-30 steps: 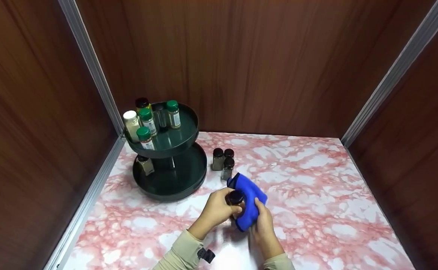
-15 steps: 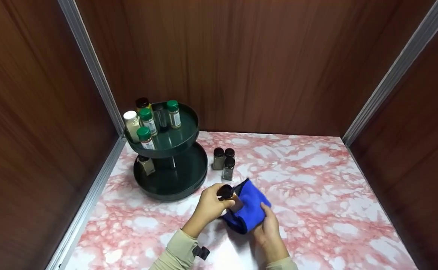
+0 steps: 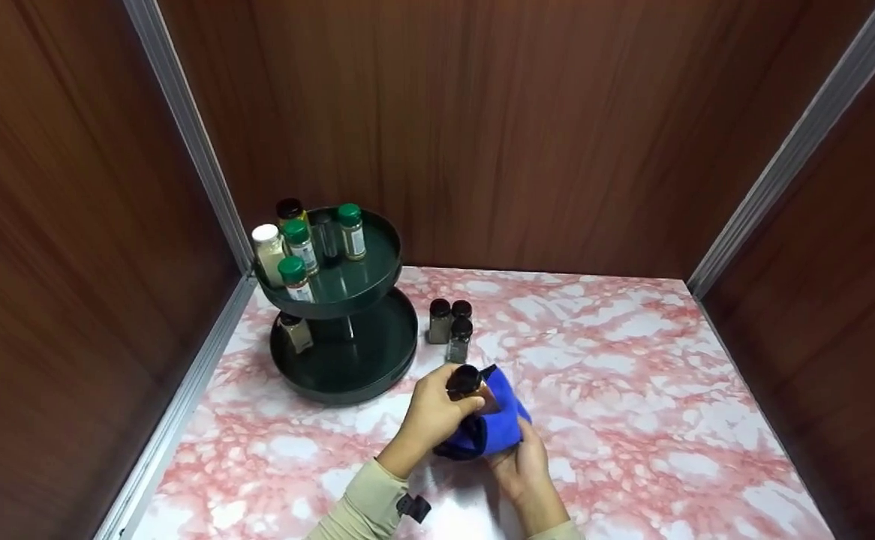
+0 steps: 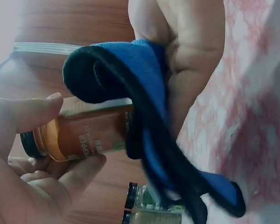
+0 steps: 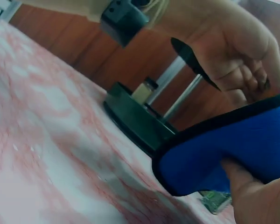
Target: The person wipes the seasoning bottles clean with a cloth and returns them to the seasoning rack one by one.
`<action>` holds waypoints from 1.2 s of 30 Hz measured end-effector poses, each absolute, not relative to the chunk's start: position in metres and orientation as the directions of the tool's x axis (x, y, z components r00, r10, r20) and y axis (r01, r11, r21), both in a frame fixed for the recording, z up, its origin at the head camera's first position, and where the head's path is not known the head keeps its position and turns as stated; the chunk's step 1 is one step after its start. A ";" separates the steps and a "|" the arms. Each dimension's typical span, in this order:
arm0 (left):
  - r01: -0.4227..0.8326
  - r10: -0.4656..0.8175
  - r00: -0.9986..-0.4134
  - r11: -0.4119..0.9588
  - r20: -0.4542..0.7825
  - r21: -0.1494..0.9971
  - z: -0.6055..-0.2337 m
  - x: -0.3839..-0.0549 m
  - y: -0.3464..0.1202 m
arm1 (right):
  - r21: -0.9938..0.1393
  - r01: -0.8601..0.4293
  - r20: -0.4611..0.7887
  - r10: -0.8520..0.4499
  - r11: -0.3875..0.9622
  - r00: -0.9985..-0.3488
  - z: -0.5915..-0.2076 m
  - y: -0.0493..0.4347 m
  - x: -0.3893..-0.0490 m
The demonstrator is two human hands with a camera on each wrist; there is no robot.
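Olive sleeves, one carrying a black strap-on device, reached in from the near edge of a red-and-white marbled table. A person's left hand grasped an orange-brown spice jar between thumb and fingers close to its dark cap, the word "PEPPER" legible on its label. The jar was tilted, its base end tucked into a black-edged blue cloth that hid that end from view. On the right, the right hand gripped the cloth with the thumb pressed on top; its other fingers were partly hidden.

Just beyond the hands, three dark-capped jars stood upright in a tight cluster, the nearest partly masking one behind. To their left rose a two-tier dark green stand, whose upper tray overhung the far part of the lower. A dark-lidded jar stood at the left of the lower tray; above were three green-capped bottles, a white-capped bottle and other containers. Brown wood-grain panels enclosed the far, left and right sides.
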State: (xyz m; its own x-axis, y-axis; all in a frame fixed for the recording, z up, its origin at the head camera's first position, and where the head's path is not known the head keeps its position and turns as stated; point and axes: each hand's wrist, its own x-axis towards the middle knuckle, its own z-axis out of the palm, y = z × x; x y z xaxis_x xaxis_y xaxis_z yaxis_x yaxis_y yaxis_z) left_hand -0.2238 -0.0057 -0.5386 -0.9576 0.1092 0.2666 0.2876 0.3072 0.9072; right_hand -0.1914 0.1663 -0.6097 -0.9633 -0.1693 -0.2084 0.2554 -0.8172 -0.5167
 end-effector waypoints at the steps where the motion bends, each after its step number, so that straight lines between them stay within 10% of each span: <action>1: 0.298 0.105 -0.955 0.323 0.279 0.898 -0.539 -0.225 -0.007 | -0.539 0.241 -0.205 -0.152 -0.807 -0.967 -0.609 0.168 -0.191; 10: 0.288 0.126 -0.957 0.350 0.260 0.891 -0.538 -0.224 -0.014 | -0.610 0.118 -0.240 0.042 -0.784 -0.970 -0.600 0.183 -0.197; 23: 0.284 0.065 -0.958 0.304 0.278 0.909 -0.536 -0.218 -0.004 | -0.589 0.232 -0.203 -0.136 -0.774 -0.970 -0.604 0.172 -0.192; 36: 0.256 0.103 -0.966 0.255 0.237 0.932 -0.535 -0.221 -0.012 | -0.614 0.110 -0.246 0.057 -0.781 -0.968 -0.594 0.180 -0.199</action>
